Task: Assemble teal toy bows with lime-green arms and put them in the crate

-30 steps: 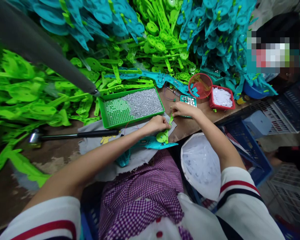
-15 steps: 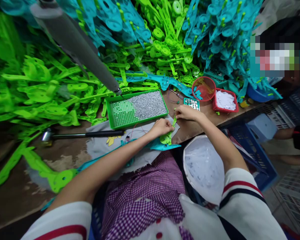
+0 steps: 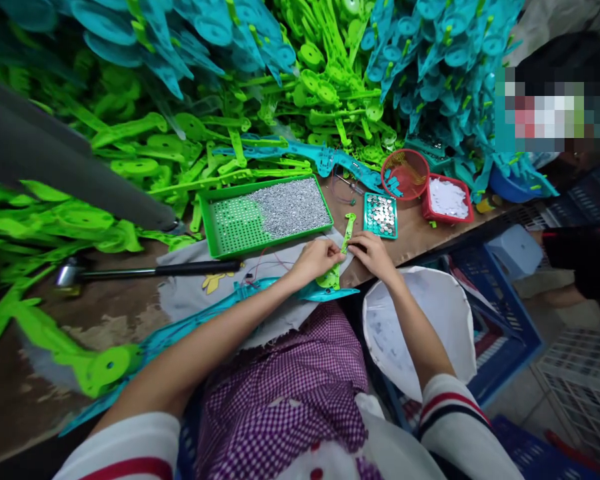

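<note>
My left hand (image 3: 316,259) pinches a bright green plastic part (image 3: 348,230), long and narrow with a broad rounded end, at its middle. On the same part, just to the right, the fingers of my right hand (image 3: 373,254) are closed at its edge; the fingertips partly hide the grip. Beneath the green part's broad end lies a turquoise plastic piece (image 3: 339,294), which runs left under my left forearm. A grey cloth (image 3: 180,293) is spread below, with thin red wires on it.
Behind my hands is a green tray (image 3: 240,250) of small metal pieces. A teal tray (image 3: 387,235) of silvery discs, red basket (image 3: 405,167) and red tray (image 3: 447,218) stand right. Left are a hammer (image 3: 145,271) and grey pole-like tool (image 3: 80,160). Green and turquoise parts pile behind.
My right hand has moved down along the green part from its upper end towards my left hand. The grey tool has swung left, away from the green tray. My left hand keeps its hold.
</note>
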`<action>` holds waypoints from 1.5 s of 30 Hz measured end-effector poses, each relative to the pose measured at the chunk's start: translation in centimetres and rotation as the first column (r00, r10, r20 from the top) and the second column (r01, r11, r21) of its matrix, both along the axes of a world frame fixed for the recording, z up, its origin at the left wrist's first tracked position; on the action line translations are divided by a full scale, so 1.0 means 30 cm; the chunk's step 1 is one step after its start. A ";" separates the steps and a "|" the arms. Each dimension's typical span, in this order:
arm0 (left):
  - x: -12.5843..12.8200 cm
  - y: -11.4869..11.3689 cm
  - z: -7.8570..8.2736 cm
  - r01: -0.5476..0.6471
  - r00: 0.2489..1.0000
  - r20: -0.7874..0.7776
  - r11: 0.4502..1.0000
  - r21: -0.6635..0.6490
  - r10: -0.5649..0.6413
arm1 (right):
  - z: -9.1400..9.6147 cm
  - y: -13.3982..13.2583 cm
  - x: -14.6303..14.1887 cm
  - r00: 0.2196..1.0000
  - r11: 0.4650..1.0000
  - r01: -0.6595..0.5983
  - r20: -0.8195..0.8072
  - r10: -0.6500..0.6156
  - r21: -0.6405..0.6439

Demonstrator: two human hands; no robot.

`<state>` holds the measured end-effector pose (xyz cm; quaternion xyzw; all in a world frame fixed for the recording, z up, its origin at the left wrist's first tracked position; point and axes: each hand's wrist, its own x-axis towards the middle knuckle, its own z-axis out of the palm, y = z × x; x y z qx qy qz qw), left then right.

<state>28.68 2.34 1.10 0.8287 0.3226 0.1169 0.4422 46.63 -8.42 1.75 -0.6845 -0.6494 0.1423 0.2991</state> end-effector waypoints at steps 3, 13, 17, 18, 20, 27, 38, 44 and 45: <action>-0.010 -0.015 0.000 -0.041 0.998 0.050 0.999 0.006 0.040 | 0.004 0.022 0.000 0.999 1.000 0.031 -0.041 -0.031 -0.002; -0.026 -0.050 0.009 -0.026 0.991 0.136 0.991 0.127 0.009 | -0.018 0.030 -0.013 0.994 0.994 0.101 -0.052 -0.098 0.045; -0.033 -0.069 0.030 0.040 0.999 -0.002 0.957 0.287 -0.041 | -0.018 0.020 -0.028 0.992 0.992 0.126 0.028 -0.127 0.032; -0.035 -0.076 0.036 0.062 0.998 -0.052 0.943 0.327 -0.048 | -0.017 0.010 -0.036 0.991 0.992 0.124 0.049 -0.126 0.036; -0.038 -0.092 0.046 0.112 0.986 -0.157 0.912 0.395 -0.053 | -0.013 -0.017 -0.058 0.988 0.993 0.118 0.092 -0.120 0.030; -0.056 -0.123 0.078 0.374 0.905 -0.386 0.770 0.518 -0.180 | -0.008 -0.052 -0.102 0.972 0.974 0.222 0.088 -0.217 -0.049; -0.105 -0.107 0.052 0.366 0.920 -0.328 0.769 0.524 -0.215 | 0.019 0.027 -0.093 0.949 0.940 0.314 0.043 -0.311 -0.134; -0.098 -0.112 0.076 0.401 0.896 -0.390 0.758 0.514 -0.210 | -0.030 -0.016 -0.117 0.950 0.947 0.312 -0.058 -0.308 0.075; -0.096 -0.113 0.079 0.409 0.893 -0.398 0.750 0.519 -0.212 | -0.041 -0.025 -0.120 0.949 0.944 0.313 -0.078 -0.306 0.102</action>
